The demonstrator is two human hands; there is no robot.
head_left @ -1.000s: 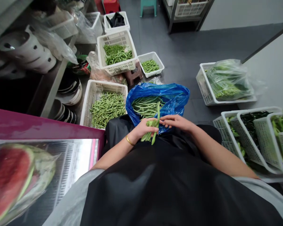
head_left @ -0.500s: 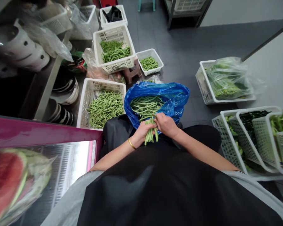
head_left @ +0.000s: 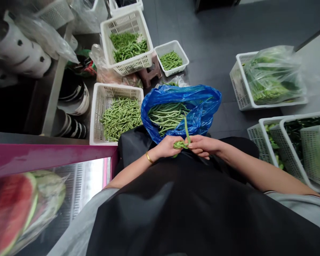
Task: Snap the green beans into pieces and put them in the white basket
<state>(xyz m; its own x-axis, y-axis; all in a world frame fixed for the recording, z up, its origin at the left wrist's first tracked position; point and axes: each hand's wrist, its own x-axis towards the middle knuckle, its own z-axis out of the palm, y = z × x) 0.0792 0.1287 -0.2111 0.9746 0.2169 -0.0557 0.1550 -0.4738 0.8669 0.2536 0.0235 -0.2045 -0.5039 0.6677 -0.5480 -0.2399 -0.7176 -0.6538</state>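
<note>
A small bunch of green beans (head_left: 180, 144) is held between both hands above a black apron (head_left: 176, 213), just in front of a blue plastic bag (head_left: 202, 103) containing further beans (head_left: 166, 119). One long bean (head_left: 187, 128) is left standing upright from the bunch. The left hand (head_left: 165, 147) is angled inward, its fingers (head_left: 176, 141) closed together around the bunch; a gold bangle (head_left: 149, 157) is worn at the wrist. The right hand (head_left: 204, 146) is held level from the opposite side, its fingers together, the fingertips (head_left: 190, 145) pressed onto the bunch. The left forearm (head_left: 130, 174) and right forearm (head_left: 245, 170) are directed inward. A white plastic basket (head_left: 94, 117) of beans is placed just left of the bag.
</note>
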